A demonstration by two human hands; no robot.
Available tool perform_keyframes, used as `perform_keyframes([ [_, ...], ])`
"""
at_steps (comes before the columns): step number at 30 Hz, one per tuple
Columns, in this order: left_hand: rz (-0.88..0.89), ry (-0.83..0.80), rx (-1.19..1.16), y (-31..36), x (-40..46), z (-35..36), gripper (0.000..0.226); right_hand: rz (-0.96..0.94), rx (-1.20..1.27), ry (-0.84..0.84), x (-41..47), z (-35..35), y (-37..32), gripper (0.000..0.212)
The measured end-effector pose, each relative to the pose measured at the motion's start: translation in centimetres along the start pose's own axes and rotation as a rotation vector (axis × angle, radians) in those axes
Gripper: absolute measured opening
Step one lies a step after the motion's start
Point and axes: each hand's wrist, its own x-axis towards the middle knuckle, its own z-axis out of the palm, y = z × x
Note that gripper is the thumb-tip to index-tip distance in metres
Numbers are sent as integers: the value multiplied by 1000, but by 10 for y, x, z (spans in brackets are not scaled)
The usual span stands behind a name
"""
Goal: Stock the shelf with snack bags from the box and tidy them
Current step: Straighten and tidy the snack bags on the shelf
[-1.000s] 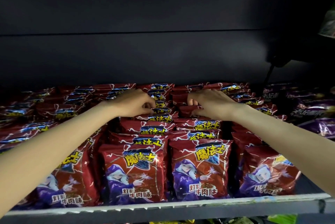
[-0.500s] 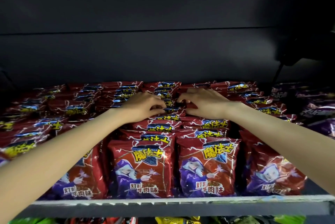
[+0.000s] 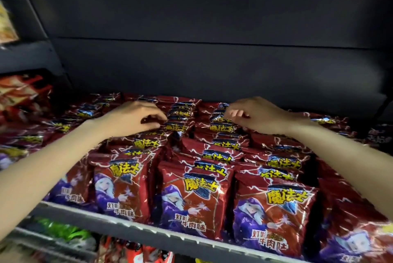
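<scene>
- Shelf lip (image 3: 131,227), a grey metal edge, ran slantwise nearest to me, with green and red packets (image 3: 63,230) blurred on the level below it.
- Just behind that edge stood the front snack bags: one red bag (image 3: 191,199) with a purple-robed figure and yellow lettering upright at the centre, a second (image 3: 270,220) beside it to the right, a third (image 3: 121,190) to the left.
- Behind them, rows of the same red bags (image 3: 221,152) ran back in files, leaning so that only their blue and yellow tops showed.
- My forearms reached in from both lower corners over those rows.
- My left hand (image 3: 136,119) lay palm down on the back of the centre-left file, fingers curled with the tips touching a bag top (image 3: 174,126); whether I was pinching it I could not tell.
- My right hand (image 3: 255,116) hovered over the back of the centre-right file, fingers loosely curled downward above a bag top (image 3: 223,127), holding nothing that showed.
- Far left, on another shelf section, sat more red bags (image 3: 23,92), blurred.
- Farthest back rose the dark back panel (image 3: 212,28).
</scene>
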Motion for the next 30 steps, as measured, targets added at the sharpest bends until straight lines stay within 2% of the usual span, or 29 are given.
perform_keyframes([
  [3,18,-108,2,-13,-2,9,41,1,-66,-23,17,21,-23,20],
  [6,56,-108,-19,-21,7,13,28,41,-134,-61,34,38,-31,20],
  [9,129,-182,11,-27,17,12,22,95,-165,-124,41,44,-34,23],
  [14,197,-311,36,-29,27,11,40,147,-238,-172,41,45,-40,34],
  [16,213,-356,-13,-29,28,11,44,178,-236,-172,40,46,-42,37],
  [20,255,-422,-136,-31,29,20,39,209,-252,-154,41,47,-50,35],
  [27,253,-316,-122,-42,33,36,36,157,-265,13,26,48,-55,21],
  [30,282,-279,-94,-37,33,38,42,155,-265,-18,19,50,-55,21],
])
